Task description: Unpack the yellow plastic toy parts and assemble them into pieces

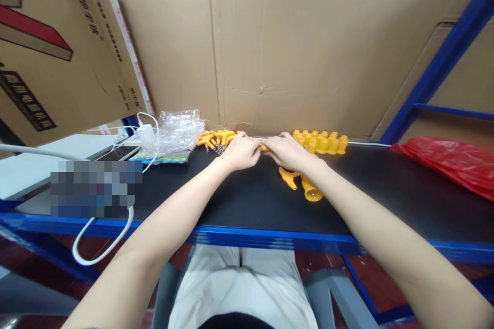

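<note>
My left hand (pixel 244 152) and my right hand (pixel 284 149) meet over the middle of the black tabletop. Both are closed, and a small yellow plastic piece (pixel 264 148) shows between them, its shape mostly hidden by my fingers. Left of my left hand lies a pile of yellow branched plastic parts (pixel 216 139) with small metal chains. Beyond my right wrist, several yellow cup-shaped parts (pixel 322 142) stand upright in close rows. Below that wrist lie a curved yellow handle-like part (pixel 288 178) and a yellow flared cup (pixel 312 193), its opening toward me.
Clear plastic wrap (pixel 179 131), a white charger (pixel 145 136) with cables and a phone (pixel 118 154) lie at left. A red plastic bag (pixel 447 162) is at right. Cardboard (pixel 309 51) walls the back; a blue rail (pixel 270 238) edges the front.
</note>
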The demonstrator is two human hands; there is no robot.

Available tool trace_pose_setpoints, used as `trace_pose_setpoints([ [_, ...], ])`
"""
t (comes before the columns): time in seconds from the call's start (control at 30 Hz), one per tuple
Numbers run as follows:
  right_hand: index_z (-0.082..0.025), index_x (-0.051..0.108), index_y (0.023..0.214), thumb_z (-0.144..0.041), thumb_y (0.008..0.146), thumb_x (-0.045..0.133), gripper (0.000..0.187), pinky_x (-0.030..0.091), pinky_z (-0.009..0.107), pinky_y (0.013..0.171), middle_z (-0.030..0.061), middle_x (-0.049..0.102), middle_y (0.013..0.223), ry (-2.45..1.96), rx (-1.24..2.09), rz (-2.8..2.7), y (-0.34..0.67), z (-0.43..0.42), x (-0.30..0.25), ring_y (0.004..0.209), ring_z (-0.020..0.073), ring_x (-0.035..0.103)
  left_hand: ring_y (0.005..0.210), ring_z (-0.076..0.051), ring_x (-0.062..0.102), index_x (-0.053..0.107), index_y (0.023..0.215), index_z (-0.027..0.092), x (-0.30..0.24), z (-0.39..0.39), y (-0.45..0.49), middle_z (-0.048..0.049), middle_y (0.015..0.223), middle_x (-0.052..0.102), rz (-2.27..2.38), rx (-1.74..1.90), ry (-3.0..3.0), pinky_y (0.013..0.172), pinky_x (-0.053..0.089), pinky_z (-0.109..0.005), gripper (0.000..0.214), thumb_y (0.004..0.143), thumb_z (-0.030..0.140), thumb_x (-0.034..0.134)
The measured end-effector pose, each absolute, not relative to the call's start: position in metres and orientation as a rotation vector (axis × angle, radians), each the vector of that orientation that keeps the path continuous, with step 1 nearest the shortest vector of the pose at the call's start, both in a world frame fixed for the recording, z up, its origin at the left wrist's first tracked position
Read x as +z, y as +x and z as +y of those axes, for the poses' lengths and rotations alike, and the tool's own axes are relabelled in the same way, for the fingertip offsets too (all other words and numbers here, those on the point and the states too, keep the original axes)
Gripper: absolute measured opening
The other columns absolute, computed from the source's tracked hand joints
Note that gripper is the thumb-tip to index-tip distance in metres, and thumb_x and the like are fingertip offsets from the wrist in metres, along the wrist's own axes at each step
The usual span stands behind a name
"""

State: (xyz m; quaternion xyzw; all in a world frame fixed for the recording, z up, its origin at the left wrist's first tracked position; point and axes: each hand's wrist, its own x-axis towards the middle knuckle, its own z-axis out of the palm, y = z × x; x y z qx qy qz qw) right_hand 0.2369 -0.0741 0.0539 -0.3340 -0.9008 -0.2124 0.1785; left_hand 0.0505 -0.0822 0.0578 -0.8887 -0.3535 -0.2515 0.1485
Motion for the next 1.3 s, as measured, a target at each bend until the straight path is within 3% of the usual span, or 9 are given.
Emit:
trace_pose_setpoints([
  [0.2,-0.016,0.058,0.096,-0.021,0.090,0.046,0.015,0.027,0.031,0.076,0.0078,0.068,0.092,-0.969,-0.531,-2.528,0.237,-0.075,0.056,0.082,0.0196,0.058,0.065,-0.018,0.058,0.059,0.076,0.014,0.062,-0.086,0.050,-0.0073,0.069,0.064,-0.925,-0.664,-2.472,0.077,0.037,-0.034,0.020,0.081,0.018,0.040],
  [0.5,-0.016,0.057,0.109,-0.012,0.089,0.039,0.027,0.027,0.033,0.078,0.0090,0.067,0.095,-0.935,-0.751,-2.432,0.234,-0.078,0.060,0.086,0.0195,0.056,0.066,-0.018,0.054,0.061,0.077,0.016,0.064,-0.083,0.048,-0.0042,0.069,0.063,-1.138,-0.884,-2.545,0.073,0.036,-0.032,0.020,0.082,0.026,0.045],
  [0.73,-0.017,0.057,0.107,-0.009,0.089,0.036,0.029,0.028,0.035,0.082,0.0083,0.066,0.094,-0.921,-0.886,-2.406,0.231,-0.081,0.064,0.087,0.0195,0.053,0.052,-0.009,0.044,0.055,0.064,0.016,0.066,-0.074,0.044,0.0029,0.054,0.048,-1.437,-1.283,-2.935,0.052,0.031,-0.022,0.022,0.079,0.031,0.050],
  [0.9,-0.015,0.058,0.108,-0.009,0.090,0.035,0.030,0.028,0.036,0.090,0.0094,0.065,0.095,-0.843,-0.954,-2.405,0.231,-0.082,0.065,0.093,0.0195,0.052,0.054,-0.008,0.046,0.056,0.065,0.014,0.066,-0.065,0.036,0.0011,0.059,0.050,-1.491,-1.434,-3.308,0.050,0.034,-0.020,0.017,0.074,0.028,0.052],
  [1.1,-0.015,0.058,0.108,-0.010,0.090,0.038,0.028,0.027,0.040,0.095,0.0090,0.065,0.094,-0.840,-0.830,-2.492,0.236,-0.076,0.060,0.088,0.0189,0.054,0.054,-0.011,0.048,0.060,0.072,0.015,0.064,-0.075,0.043,0.0001,0.059,0.051,-1.560,-1.073,-3.136,0.051,0.035,-0.023,0.019,0.077,0.029,0.049],
  [1.3,-0.018,0.057,0.110,-0.019,0.090,0.046,0.023,0.029,0.041,0.094,0.0089,0.065,0.100,-0.915,-0.556,-2.577,0.242,-0.068,0.051,0.096,0.0205,0.056,0.074,-0.023,0.059,0.061,0.087,0.015,0.058,-0.088,0.054,-0.0086,0.075,0.063,-1.186,-0.640,-2.634,0.075,0.042,-0.035,0.020,0.079,0.023,0.045],
])
